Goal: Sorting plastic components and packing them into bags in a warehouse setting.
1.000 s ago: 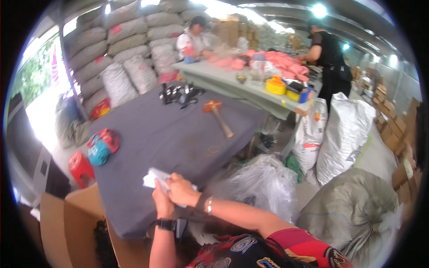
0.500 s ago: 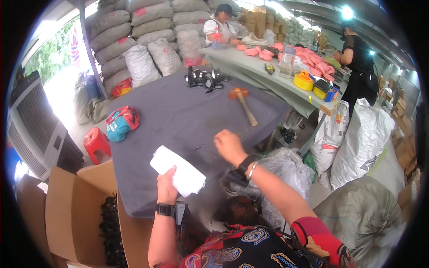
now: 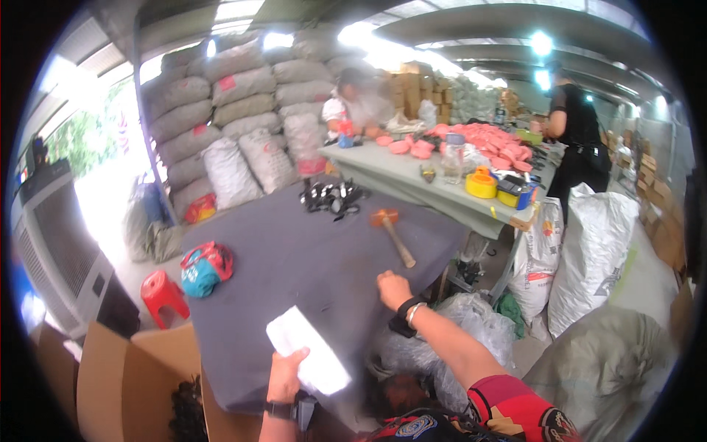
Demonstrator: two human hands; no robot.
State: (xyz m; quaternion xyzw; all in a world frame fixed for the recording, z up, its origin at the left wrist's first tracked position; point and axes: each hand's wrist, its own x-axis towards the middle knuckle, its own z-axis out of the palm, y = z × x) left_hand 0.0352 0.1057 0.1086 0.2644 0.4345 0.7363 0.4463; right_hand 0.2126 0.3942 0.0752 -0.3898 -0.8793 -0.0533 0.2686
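My left hand grips a white rectangular packet by its lower left side, thumb lying on top. The packet is tilted over the near part of the dark grey-covered table. My right hand is closed, fingers curled, above the table's right edge; what it holds, if anything, cannot be made out. Just beyond that hand lies a mallet with an orange head and a wooden handle. A pile of black and shiny parts sits at the table's far edge.
A teal and red cloth bag rests at the table's left edge, near a red stool. An open carton of black parts stands at lower left. Clear plastic bags lie at right. Two people work around another table with pink pieces.
The whole view has shifted with my head. My right hand has moved nearer the table's right edge, below the mallet handle. My left hand still holds the white packet.
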